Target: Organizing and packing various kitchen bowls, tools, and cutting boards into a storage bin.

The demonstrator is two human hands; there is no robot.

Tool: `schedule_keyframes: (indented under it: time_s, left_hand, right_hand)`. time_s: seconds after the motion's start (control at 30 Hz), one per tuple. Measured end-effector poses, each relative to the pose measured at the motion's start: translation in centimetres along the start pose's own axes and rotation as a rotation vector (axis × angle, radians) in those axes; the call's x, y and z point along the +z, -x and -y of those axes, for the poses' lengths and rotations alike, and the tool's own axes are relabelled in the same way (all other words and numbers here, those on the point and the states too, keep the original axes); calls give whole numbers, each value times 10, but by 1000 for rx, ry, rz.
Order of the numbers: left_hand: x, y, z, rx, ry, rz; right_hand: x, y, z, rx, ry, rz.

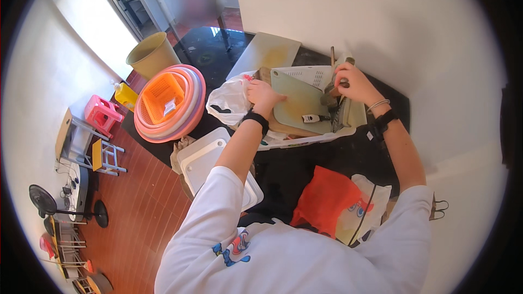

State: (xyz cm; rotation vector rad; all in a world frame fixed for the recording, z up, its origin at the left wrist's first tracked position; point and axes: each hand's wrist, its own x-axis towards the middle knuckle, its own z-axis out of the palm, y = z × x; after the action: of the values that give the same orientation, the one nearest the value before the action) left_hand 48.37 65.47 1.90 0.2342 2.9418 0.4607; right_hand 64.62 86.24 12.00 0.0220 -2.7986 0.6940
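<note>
A white plastic basket (pixel 294 141) stands on the dark table, filled with kitchen things. In it lean a translucent greenish cutting board (pixel 291 95) and a brown board behind it. My left hand (pixel 265 96) lies at the boards' left edge, thumb stretched out, beside a white plastic bag (pixel 229 98). At the basket's far right corner, my right hand (pixel 355 83) has its fingers curled round a dark greyish item I cannot make out. Upright handles and metal utensils stand beneath it. A small dark tool with a white label (pixel 311 118) lies against the greenish board.
Left of the basket are stacked pink basins (pixel 199 106) holding an orange basket (pixel 162 95), with a tan bucket (pixel 152 54) behind. A stained board (pixel 267 54) lies at the back. White lids (pixel 204 158) and a red bag (pixel 327 196) are nearer me. The wall borders the right.
</note>
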Motion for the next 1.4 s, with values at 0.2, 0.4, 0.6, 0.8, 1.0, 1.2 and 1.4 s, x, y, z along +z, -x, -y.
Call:
schedule_keyframes:
  time_s: [0.2, 0.4, 0.6, 0.8, 1.0, 1.2, 1.4]
  left_hand:
    - [-11, 8, -3, 53, -58, -30]
    - [-32, 18, -19, 356, -81, -88]
    - [-65, 24, -61, 434, 295, 9]
    - [-65, 42, -79, 341, 1241, 680]
    - [-60, 43, -92, 441, 1352, 910]
    - [-81, 17, -51, 784, 336, 718]
    - [-90, 29, 73, 653, -508, 359]
  right_hand:
    - [-13, 11, -9, 76, -150, 91]
    - [-7, 10, -21, 67, -166, 90]
    - [-1, 8, -17, 77, -125, 72]
    - [18, 21, 42, -61, 54, -289]
    - [43, 25, 79, -10, 586, -492]
    - [52, 24, 53, 58, 441, -494]
    - [49, 26, 61, 70, 400, -489]
